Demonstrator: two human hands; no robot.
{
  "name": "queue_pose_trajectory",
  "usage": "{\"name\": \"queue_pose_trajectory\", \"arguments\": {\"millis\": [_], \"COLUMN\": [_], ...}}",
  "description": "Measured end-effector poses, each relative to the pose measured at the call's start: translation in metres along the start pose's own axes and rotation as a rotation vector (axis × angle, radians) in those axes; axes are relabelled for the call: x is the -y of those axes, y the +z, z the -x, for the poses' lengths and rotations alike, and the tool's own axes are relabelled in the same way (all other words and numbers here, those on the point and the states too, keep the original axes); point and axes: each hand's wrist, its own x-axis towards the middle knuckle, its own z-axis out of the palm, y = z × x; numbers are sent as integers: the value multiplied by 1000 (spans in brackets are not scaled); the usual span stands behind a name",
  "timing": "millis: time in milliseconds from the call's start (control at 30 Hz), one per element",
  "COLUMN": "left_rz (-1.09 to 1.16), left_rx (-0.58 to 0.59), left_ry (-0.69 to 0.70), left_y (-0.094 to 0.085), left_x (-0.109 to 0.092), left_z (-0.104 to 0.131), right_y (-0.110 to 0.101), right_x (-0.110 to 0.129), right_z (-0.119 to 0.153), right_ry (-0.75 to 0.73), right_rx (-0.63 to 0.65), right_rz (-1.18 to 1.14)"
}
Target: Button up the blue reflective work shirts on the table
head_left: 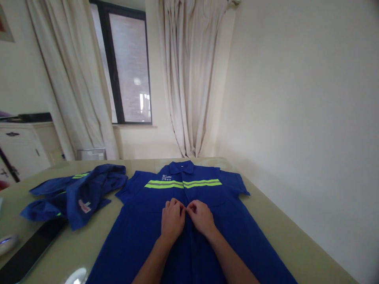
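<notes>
A blue short-sleeved work shirt (237, 236) lies spread on the table, its collar toward the far edge. Yellow-green reflective stripes cross its chest, with white lettering above the left-hand one. At the middle of the front opening, below the stripes, my left hand (173, 217) pinches the shirt's front edge. Right beside it, my right hand (201, 216) pinches the other side of the opening, the fingertips of both hands almost touching. Any button between them is hidden by the fingers.
A crumpled blue garment (85, 193) with similar stripes lies to the left on the greenish table (284, 221). Nearer are a long black object (32, 248), a white rounded object (7, 243) and a shiny round item (76, 276). A wall (310, 118) borders the table's right side.
</notes>
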Motion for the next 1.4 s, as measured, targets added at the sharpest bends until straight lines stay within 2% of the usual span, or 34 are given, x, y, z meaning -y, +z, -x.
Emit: {"name": "queue_pose_trajectory", "arguments": {"millis": [267,400,500,633,767,867,967,1200,1333,1400], "left_rz": [-14,-26,-109,-290,-265,-239,-231,-218,-221,-226], "left_rx": [41,47,40,-29,-73,-68,-41,-46,-40,-9], "left_ry": [21,18,113,270,282,316,311,165,146,157], "left_y": [3,-1,-6,-8,-8,-6,-2,1,3,4], "left_x": [4,2,-3,-12,-15,-11,-6,-2,-2,-3], "left_z": [-1,-1,0,5,5,4,1,-2,2,6], "right_y": [1,2,2,-2,-5,-4,-2,2,3,2], "right_x": [-1,-4,-7,-11,-13,-13,-11,-3,6,14], "right_z": [0,-5,-12,-20,-22,-21,-19,-7,3,4], "right_ry": [-61,50,143,202,224,177,100,-38,-97,-49], "right_rx": [7,6,45,117,160,138,96,-63,-42,-15], "right_rz": [-5,-128,-230,-325,-373,-369,-325,-118,132,269]}}
